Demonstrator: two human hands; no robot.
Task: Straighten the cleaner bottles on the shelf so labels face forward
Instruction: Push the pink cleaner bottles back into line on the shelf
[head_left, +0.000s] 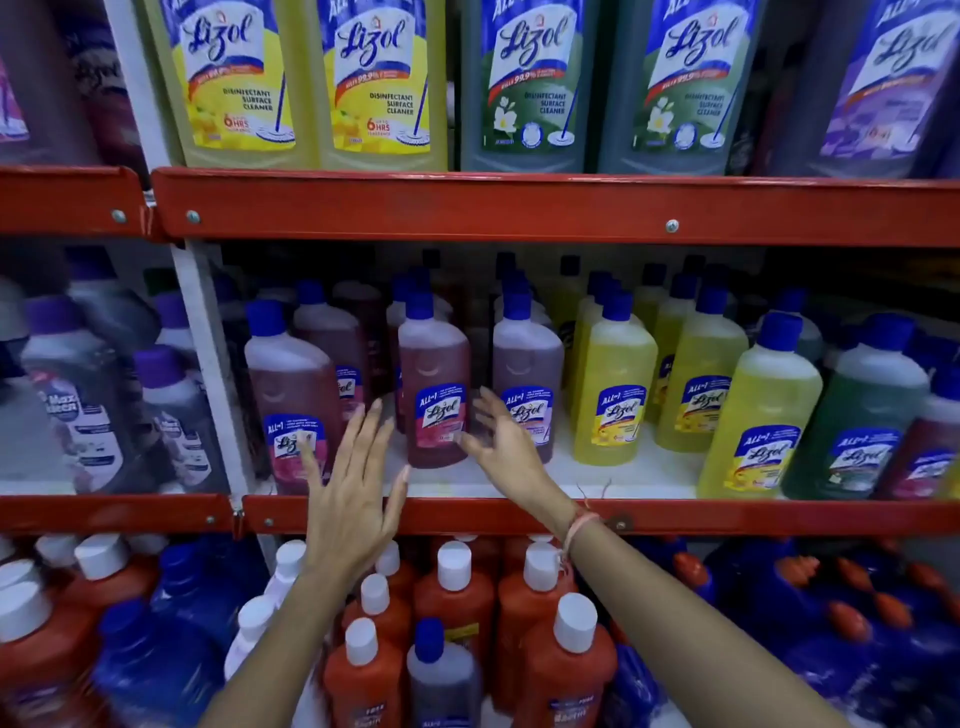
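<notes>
Both hands are spread and empty, left hand (349, 483) and right hand (501, 441) flanking the pink bottle (435, 384) on the middle shelf (623, 470), likely to grip its sides. Its label already faces forward; it stands further back than the pink bottle on its left (291, 400).

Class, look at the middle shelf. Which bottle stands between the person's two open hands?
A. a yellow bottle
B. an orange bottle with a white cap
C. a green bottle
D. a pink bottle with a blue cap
D: the pink bottle with its blue cap stands between the left hand and right hand, neither gripping it.
</notes>
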